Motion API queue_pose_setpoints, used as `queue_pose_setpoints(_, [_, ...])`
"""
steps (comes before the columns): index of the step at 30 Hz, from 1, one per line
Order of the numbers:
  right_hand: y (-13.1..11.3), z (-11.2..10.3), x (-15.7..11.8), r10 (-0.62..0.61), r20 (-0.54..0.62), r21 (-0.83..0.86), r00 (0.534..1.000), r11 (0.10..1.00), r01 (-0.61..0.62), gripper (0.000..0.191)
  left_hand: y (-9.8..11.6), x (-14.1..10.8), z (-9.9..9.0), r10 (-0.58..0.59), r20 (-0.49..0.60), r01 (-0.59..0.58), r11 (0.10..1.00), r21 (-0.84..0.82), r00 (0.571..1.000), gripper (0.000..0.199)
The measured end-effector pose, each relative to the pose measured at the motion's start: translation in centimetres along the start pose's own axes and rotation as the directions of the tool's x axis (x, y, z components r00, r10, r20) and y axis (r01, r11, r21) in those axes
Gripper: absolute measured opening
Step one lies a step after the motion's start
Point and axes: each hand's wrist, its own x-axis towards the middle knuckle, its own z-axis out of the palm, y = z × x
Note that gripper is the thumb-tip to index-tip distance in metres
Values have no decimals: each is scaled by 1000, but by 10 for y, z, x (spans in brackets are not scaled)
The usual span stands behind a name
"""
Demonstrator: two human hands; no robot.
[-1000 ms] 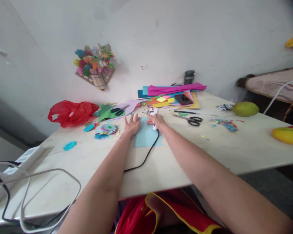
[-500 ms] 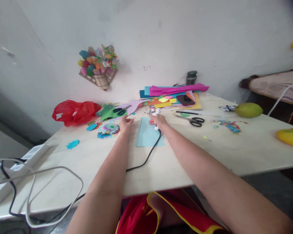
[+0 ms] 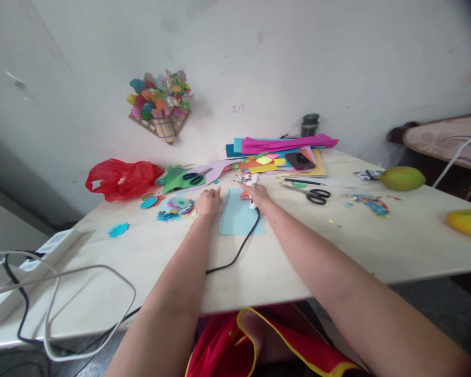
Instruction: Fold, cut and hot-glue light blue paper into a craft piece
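A small white hot-glue gun (image 3: 251, 184) with a black cord (image 3: 235, 254) is gripped in the right hand (image 3: 258, 195), fingers wrapped round its body; it is held at the far edge of a light-blue rectangular paper sheet (image 3: 240, 220) lying flat on the pale table (image 3: 377, 246). The left hand (image 3: 209, 201) is loosely curled, knuckles up, resting just beside the sheet's left edge; whether anything is pinched in it cannot be told.

Risks, as judged: the cord is trailed across the sheet and off the near table edge, so a tug could drag the paper askew or jerk the nozzle. Hot glue could be dripped on the sheet or the left fingers, which lie near. The stack of cut paper flowers (image 3: 176, 208) just left of the hand could be scattered by the forearm.

The gun's long axis is run roughly away from the person, nozzle toward the wall and coloured paper pile (image 3: 277, 157); exact tilt is too small to tell. Black scissors (image 3: 316, 195) are lying well apart, right.
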Motion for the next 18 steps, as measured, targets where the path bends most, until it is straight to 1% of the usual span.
queue_pose_setpoints(5, [0,0,-1,6,2,0,1000,1000,-6,27,0,-2,1,129,-30,-130,991,-15,991,38])
queue_pose_setpoints(9, [-1,0,-2,3,2,9,1000,1000,-3,30,0,-3,5,197,23,-197,980,-28,980,25])
queue_pose_setpoints(12, [0,0,-2,-3,1,2,1000,1000,3,31,0,-3,9,285,48,-284,959,-28,957,18])
queue_pose_setpoints(15, [0,0,-2,-14,0,12,1000,1000,14,30,1,-5,12,360,74,-362,932,21,930,16])
queue_pose_setpoints(18, [1,1,-2,-10,-4,27,1000,1000,10,29,3,-8,13,394,100,-403,910,97,914,19])
